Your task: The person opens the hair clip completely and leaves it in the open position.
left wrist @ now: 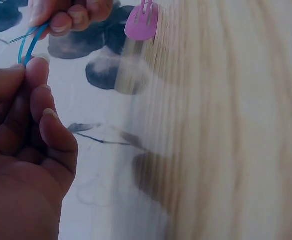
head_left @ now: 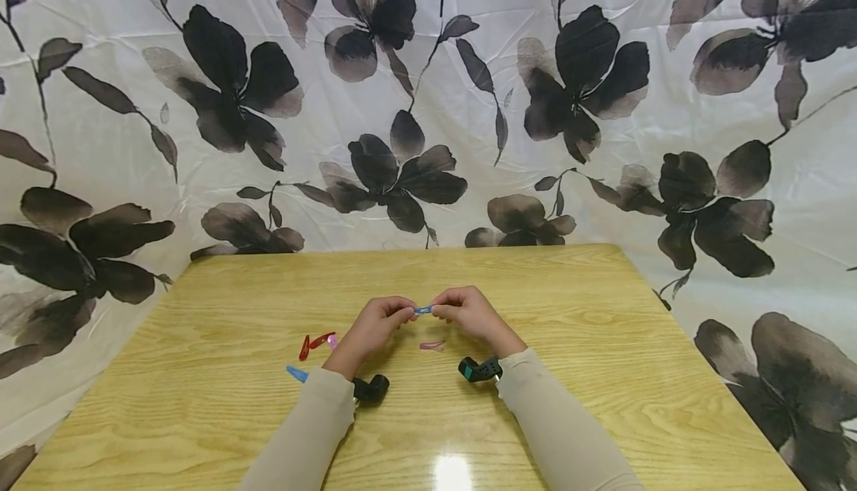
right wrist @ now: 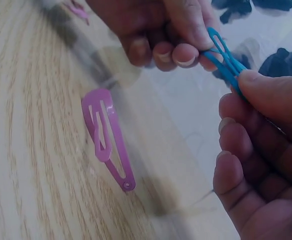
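Both hands meet over the middle of the table around a blue snap hair clip (head_left: pixel 422 311). My left hand (head_left: pixel 382 321) pinches one end between thumb and forefinger, while my right hand (head_left: pixel 472 315) pinches the other end. Up close in the right wrist view, the blue clip (right wrist: pixel 224 59) has its inner tongue lifted away from the frame. A pink snap hair clip (right wrist: pixel 108 140) lies on the table below the hands, its tongue also raised. The left wrist view shows only the rounded end of that pink clip (left wrist: pixel 141 25).
Left of my left forearm, two red hair clips (head_left: pixel 304 347), another pink clip (head_left: pixel 332 341) and a second blue clip (head_left: pixel 297 373) lie on the wooden table (head_left: pixel 201 402). A floral cloth (head_left: pixel 428 104) hangs behind the table's far edge.
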`<state>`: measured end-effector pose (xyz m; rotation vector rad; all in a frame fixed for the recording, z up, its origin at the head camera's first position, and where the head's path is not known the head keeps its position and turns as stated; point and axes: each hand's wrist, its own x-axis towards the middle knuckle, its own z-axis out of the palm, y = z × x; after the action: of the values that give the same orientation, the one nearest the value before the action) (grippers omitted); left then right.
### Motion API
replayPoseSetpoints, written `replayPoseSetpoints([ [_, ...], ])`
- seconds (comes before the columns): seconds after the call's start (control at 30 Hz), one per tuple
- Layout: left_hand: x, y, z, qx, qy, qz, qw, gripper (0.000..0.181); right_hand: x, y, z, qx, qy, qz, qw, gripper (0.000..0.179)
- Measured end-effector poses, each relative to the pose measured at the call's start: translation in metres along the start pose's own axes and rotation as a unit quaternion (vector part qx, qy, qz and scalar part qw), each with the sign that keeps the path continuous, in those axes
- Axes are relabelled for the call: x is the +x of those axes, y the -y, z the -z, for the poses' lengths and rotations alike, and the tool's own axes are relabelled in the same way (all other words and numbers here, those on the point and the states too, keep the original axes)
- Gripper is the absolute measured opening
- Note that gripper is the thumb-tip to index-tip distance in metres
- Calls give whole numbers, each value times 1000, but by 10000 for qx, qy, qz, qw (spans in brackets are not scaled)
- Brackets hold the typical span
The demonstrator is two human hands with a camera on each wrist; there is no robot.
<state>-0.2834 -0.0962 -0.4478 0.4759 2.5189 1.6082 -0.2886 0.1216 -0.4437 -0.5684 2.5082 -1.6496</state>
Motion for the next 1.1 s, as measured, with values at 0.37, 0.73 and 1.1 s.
replayPoseSetpoints([
  [0.37,-3,-5,3,420,27,-99,9991,16,2,-5,-1,-55,79,2,10000,11],
  [0.73,-5,-5,3,1058,-165,-250,9939,11,3,-6,-2,-240,171,-74,9995,11],
  [1.1,-5,-1,3,1357,-150,-386,9899,10,2,-11,-6,-383,240,-91,9989,9],
])
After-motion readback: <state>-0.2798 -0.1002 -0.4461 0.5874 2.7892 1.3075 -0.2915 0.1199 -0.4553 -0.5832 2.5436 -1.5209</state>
